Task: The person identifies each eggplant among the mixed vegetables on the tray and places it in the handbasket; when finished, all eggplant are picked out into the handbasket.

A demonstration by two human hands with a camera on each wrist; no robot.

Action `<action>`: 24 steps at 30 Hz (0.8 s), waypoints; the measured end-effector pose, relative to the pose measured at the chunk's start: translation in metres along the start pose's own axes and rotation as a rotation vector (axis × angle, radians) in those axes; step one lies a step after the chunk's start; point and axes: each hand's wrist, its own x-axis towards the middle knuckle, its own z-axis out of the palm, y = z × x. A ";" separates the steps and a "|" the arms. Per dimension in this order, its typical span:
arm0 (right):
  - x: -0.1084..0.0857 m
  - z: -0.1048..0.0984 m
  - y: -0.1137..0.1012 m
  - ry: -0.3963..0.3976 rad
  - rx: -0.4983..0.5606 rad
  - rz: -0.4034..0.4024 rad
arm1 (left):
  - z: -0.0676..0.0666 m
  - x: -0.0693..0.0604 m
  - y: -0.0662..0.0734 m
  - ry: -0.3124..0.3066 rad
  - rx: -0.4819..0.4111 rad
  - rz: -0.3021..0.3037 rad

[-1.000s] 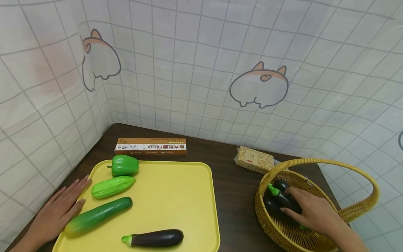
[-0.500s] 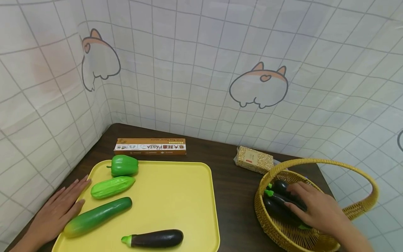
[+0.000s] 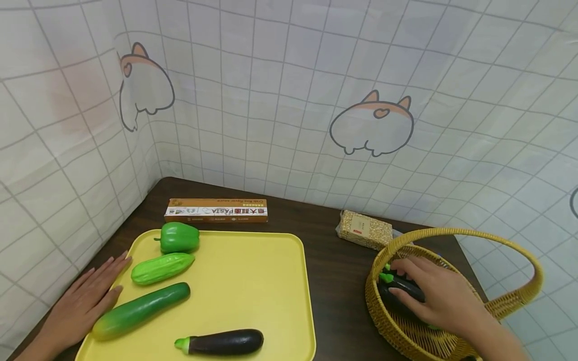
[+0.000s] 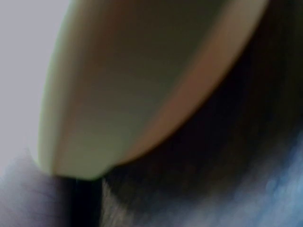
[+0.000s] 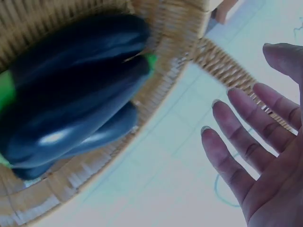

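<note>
Several dark eggplants point(image 3: 408, 288) lie in the woven basket point(image 3: 378, 303) at the right. Over them in the head view is my right hand point(image 3: 440, 296), thumb toward the near side and fingers bent slightly across the top; contact is unclear. The right wrist view has this hand point(image 5: 272, 165) with spread, relaxed fingers, nothing between them, beside the eggplants point(image 5: 80, 94). At the left, my left hand point(image 3: 86, 298) rests flat along the edge of the yellow tray point(image 3: 253, 281), close to a green cucumber-like vegetable point(image 3: 142, 310). The left wrist view is a blur.
On the tray are a green bell pepper point(image 3: 179, 237), a light green ridged gourd point(image 3: 162, 268) and one eggplant point(image 3: 226, 342). Behind stand a pasta box point(image 3: 215, 210) and a bag of grain point(image 3: 365, 229). The basket handle point(image 3: 460, 231) arches above its opening.
My right hand shifted right across the eggplants, then back left toward their green stems. My left hand and the things on the tray stay in place.
</note>
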 end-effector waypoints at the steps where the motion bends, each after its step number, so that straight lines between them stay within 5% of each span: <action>1: 0.003 0.000 -0.002 0.004 0.005 -0.012 | 0.000 0.000 0.000 0.002 0.001 0.001; 24: 0.047 0.002 -0.046 0.019 0.084 -0.095 | -0.002 -0.001 0.003 0.015 0.013 0.017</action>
